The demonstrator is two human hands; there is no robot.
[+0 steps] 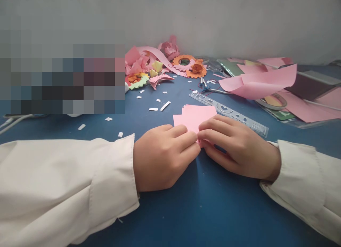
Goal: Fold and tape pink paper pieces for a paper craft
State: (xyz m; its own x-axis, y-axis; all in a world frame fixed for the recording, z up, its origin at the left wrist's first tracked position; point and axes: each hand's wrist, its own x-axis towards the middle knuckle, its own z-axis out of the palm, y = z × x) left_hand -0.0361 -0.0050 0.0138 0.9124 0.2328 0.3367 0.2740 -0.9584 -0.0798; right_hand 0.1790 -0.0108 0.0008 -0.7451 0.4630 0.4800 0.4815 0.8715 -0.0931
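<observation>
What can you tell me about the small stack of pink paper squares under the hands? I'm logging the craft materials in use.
The stack of pink paper squares lies flat on the blue table, just in front of a clear plastic ruler. The sheets look like thin, matte paper, slightly fanned so their far edges show as staggered layers. The left hand and right hand both pinch its near edge, fingertips meeting there and hiding that part.

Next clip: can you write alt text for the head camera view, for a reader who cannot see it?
Two hands in cream sleeves, left hand and right hand, pinch the near edge of a small stack of pink paper squares on a blue table. Just beyond lie a clear ruler, white paper scraps, larger pink sheets and folded paper flowers.
</observation>
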